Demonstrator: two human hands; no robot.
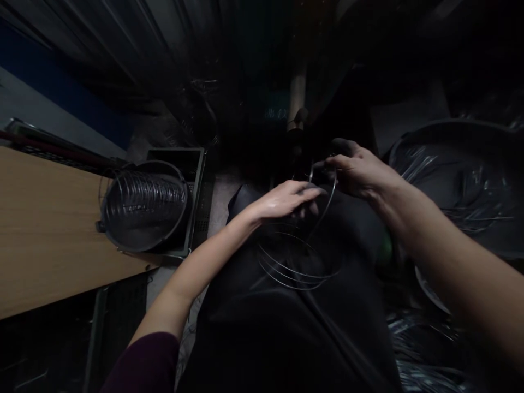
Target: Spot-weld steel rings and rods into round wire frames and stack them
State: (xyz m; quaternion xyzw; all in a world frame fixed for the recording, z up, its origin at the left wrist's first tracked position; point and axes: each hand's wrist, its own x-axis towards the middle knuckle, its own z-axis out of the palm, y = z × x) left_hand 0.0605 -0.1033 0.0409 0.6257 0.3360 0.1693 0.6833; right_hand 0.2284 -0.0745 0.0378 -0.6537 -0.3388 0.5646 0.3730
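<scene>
Wire rings (292, 277) lie on the dark cloth (262, 322) over my lap, below both hands. My left hand (290, 201) is just above them, its darkened fingers bent and pointing right; whether they grip anything is hidden in shadow. My right hand (352, 166) is higher and further right, with thumb and forefinger closed at a curved thin wire (332, 191). This wire runs down from the fingers towards the rings on the cloth. Both hands are close to a dark machine part, whose details are lost in shadow.
At the left, a black bucket (143, 229) with stacked wire coils (153, 191) stands beside a wooden board (49, 229) and a crate (198, 180). A large basin (446, 191) at the right holds metal strips. More shiny strips (426, 376) lie at the lower right.
</scene>
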